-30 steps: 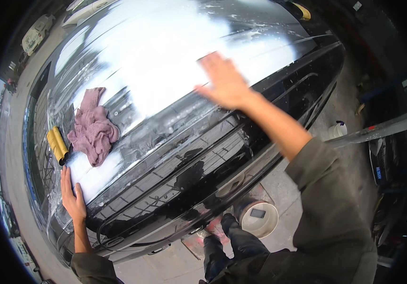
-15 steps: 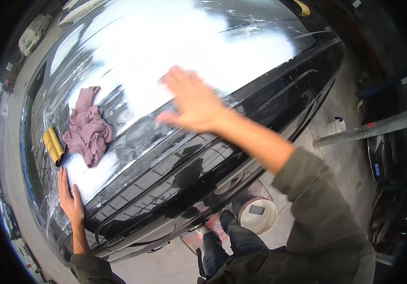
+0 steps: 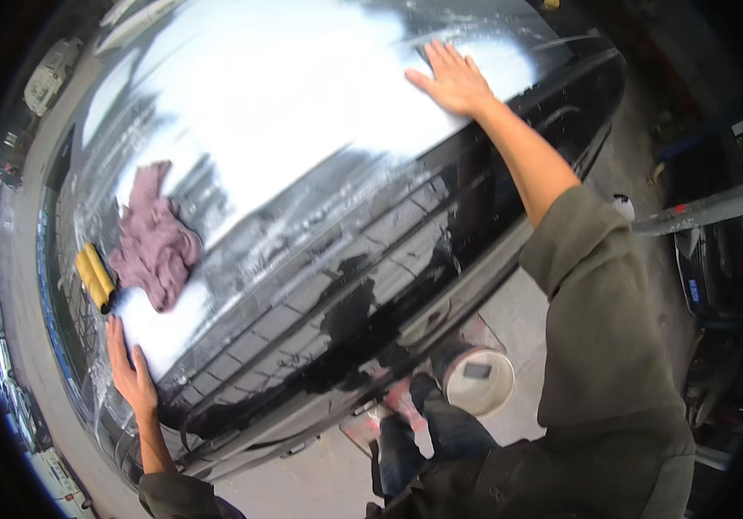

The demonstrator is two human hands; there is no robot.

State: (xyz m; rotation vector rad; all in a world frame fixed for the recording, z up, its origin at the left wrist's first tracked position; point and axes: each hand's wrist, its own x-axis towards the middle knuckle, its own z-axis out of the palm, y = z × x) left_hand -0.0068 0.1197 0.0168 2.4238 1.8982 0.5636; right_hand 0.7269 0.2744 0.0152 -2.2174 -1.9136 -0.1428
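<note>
My right hand (image 3: pixel 458 80) lies spread on the wet, glossy car roof (image 3: pixel 363 199), toward its far right part, with no tool in it. Fingers stretched out, my left hand (image 3: pixel 134 370) rests against the near left edge of the same dark panel. Just beyond my left fingertips is a curled yellow sheet with a dark inner side (image 3: pixel 95 275), which looks like sandpaper. A crumpled mauve cloth (image 3: pixel 155 242) lies on the panel beside it. White light glares across much of the surface, which is streaked with whitish residue.
On the floor by my feet stands a white bucket (image 3: pixel 486 394) with a dark flat piece inside. A long grey metal bar (image 3: pixel 709 210) juts in at the right, near dark shelving. Parked vehicles (image 3: pixel 51 76) line the far left.
My right hand has swept across the panel, away and to the right. The left hand stays at the edge. The cloth and yellow sheet keep their places on the panel.
</note>
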